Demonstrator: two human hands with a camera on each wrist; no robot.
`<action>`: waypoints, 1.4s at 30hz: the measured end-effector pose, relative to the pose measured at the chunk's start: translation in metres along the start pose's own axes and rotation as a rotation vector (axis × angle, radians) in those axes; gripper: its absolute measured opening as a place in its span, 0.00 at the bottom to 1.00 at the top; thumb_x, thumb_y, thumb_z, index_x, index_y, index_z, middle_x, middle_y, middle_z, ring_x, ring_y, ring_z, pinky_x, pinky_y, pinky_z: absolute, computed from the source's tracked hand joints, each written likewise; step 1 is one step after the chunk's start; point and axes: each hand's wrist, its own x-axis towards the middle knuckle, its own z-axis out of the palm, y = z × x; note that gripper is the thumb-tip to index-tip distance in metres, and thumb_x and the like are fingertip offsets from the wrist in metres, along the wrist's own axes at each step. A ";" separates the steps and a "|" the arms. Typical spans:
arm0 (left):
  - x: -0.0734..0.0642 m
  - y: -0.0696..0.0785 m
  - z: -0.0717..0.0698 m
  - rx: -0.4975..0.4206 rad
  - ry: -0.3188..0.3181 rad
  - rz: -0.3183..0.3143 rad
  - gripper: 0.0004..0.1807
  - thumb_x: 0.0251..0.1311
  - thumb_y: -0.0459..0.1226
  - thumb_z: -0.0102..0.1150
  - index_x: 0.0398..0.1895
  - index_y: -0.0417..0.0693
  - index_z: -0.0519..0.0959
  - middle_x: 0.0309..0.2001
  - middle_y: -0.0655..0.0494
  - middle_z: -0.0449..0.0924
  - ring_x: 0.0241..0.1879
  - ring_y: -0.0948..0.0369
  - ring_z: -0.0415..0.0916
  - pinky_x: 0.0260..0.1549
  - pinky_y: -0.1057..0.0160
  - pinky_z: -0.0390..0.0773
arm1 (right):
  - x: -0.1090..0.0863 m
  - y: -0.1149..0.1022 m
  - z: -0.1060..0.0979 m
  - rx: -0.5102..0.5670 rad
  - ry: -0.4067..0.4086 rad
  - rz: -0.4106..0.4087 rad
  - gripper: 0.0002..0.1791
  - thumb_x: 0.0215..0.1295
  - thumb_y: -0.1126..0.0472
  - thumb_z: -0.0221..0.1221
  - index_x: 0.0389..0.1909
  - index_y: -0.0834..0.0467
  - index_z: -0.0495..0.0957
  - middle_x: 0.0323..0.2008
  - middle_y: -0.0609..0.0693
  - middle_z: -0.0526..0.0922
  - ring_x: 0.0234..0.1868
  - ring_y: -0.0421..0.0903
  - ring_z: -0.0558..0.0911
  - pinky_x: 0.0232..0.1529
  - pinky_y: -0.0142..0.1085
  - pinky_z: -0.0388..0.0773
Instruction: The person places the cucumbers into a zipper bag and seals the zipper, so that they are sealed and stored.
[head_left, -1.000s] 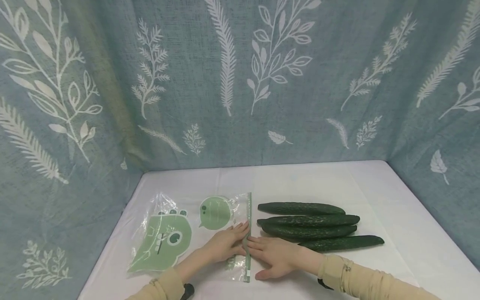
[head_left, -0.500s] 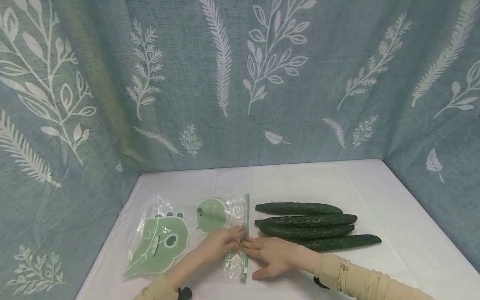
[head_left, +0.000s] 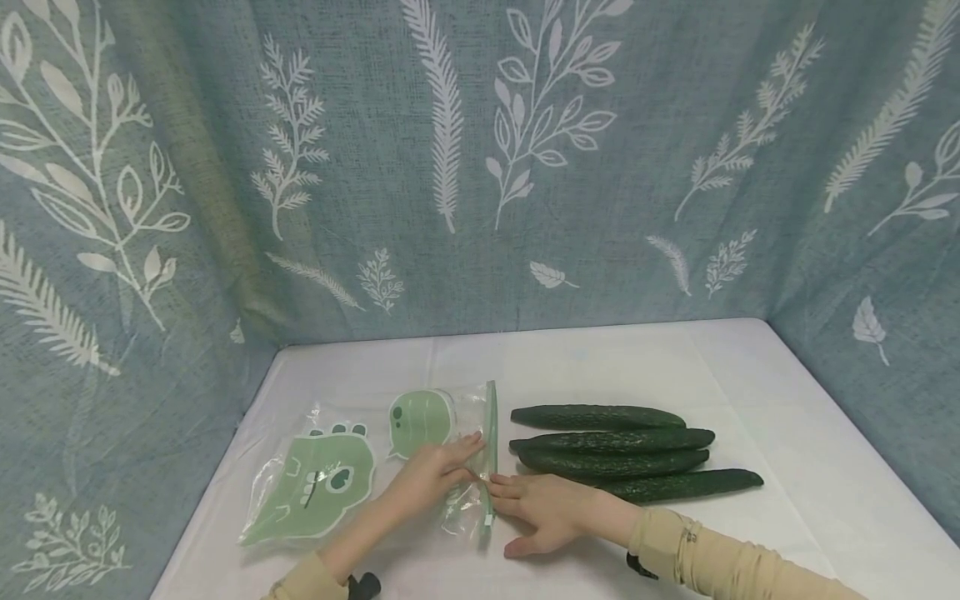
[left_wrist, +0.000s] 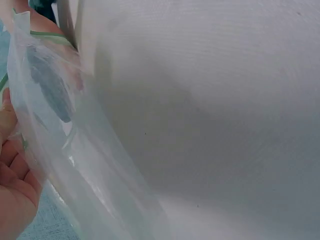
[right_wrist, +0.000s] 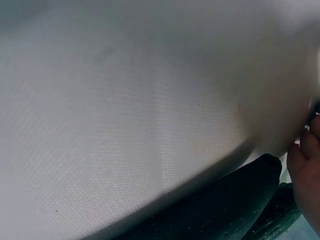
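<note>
A clear zipper bag (head_left: 322, 492) with green cartoon prints lies on the table, its green-edged mouth facing right. My left hand (head_left: 429, 479) pinches the film near that mouth, and the edge is raised there. In the left wrist view, the left hand (left_wrist: 17, 185) has its thumb and fingers curled at the bag's film (left_wrist: 90, 175). My right hand (head_left: 551, 508) touches the mouth's edge with straight fingertips, its thumb spread apart on the table. Its fingers show only partly in the right wrist view. Several dark green cucumbers (head_left: 615, 440) lie just beyond the right hand.
White cloth covers the table (head_left: 637, 358). A blue-green curtain (head_left: 480, 167) with white leaf prints surrounds its back and sides. The cucumbers lie side by side, right of the bag's mouth; one cucumber (right_wrist: 215, 205) is close to the right wrist camera.
My left hand has shifted slightly left and up, tugging the bag's film so that its mouth edge lifts and bends. The right hand stays nearly still. The head view has shifted slightly.
</note>
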 end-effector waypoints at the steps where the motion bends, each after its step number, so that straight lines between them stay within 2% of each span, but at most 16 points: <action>1: 0.000 0.000 -0.001 -0.002 0.010 0.002 0.26 0.58 0.38 0.59 0.60 0.40 0.73 0.63 0.43 0.69 0.61 0.47 0.71 0.61 0.48 0.71 | 0.000 0.000 0.000 0.000 -0.001 0.002 0.39 0.66 0.35 0.46 0.71 0.54 0.59 0.72 0.51 0.58 0.73 0.47 0.60 0.70 0.39 0.67; 10: -0.001 -0.001 -0.001 -0.005 0.114 0.068 0.24 0.54 0.34 0.62 0.56 0.39 0.76 0.57 0.44 0.76 0.56 0.49 0.77 0.55 0.52 0.78 | 0.001 -0.001 -0.001 0.049 -0.025 0.028 0.38 0.66 0.36 0.46 0.71 0.53 0.58 0.73 0.50 0.58 0.73 0.46 0.59 0.71 0.39 0.65; 16: -0.004 -0.001 -0.003 -0.003 0.162 0.108 0.22 0.54 0.31 0.62 0.55 0.40 0.77 0.54 0.45 0.79 0.52 0.49 0.79 0.51 0.56 0.81 | 0.001 0.000 0.001 0.050 -0.028 0.036 0.38 0.67 0.35 0.45 0.71 0.53 0.58 0.73 0.50 0.58 0.73 0.46 0.59 0.71 0.40 0.65; 24: -0.007 -0.001 -0.002 -0.022 0.261 0.207 0.21 0.52 0.29 0.63 0.52 0.40 0.79 0.52 0.46 0.80 0.50 0.50 0.81 0.48 0.58 0.83 | 0.003 0.001 0.001 0.067 -0.038 0.060 0.39 0.67 0.34 0.45 0.71 0.52 0.58 0.73 0.49 0.57 0.73 0.46 0.59 0.72 0.40 0.64; 32: -0.004 -0.004 0.002 -0.009 0.274 0.133 0.20 0.53 0.29 0.63 0.52 0.42 0.80 0.51 0.47 0.81 0.49 0.51 0.81 0.46 0.60 0.84 | 0.001 0.001 0.003 0.053 -0.026 0.064 0.39 0.66 0.34 0.46 0.71 0.52 0.58 0.73 0.50 0.57 0.73 0.46 0.59 0.72 0.40 0.64; 42: -0.003 -0.007 0.004 -0.005 0.268 0.130 0.23 0.49 0.30 0.65 0.52 0.40 0.79 0.51 0.45 0.81 0.49 0.49 0.81 0.47 0.57 0.83 | 0.003 -0.001 -0.001 0.065 -0.008 0.055 0.38 0.66 0.35 0.47 0.71 0.51 0.59 0.72 0.50 0.59 0.72 0.46 0.61 0.70 0.41 0.67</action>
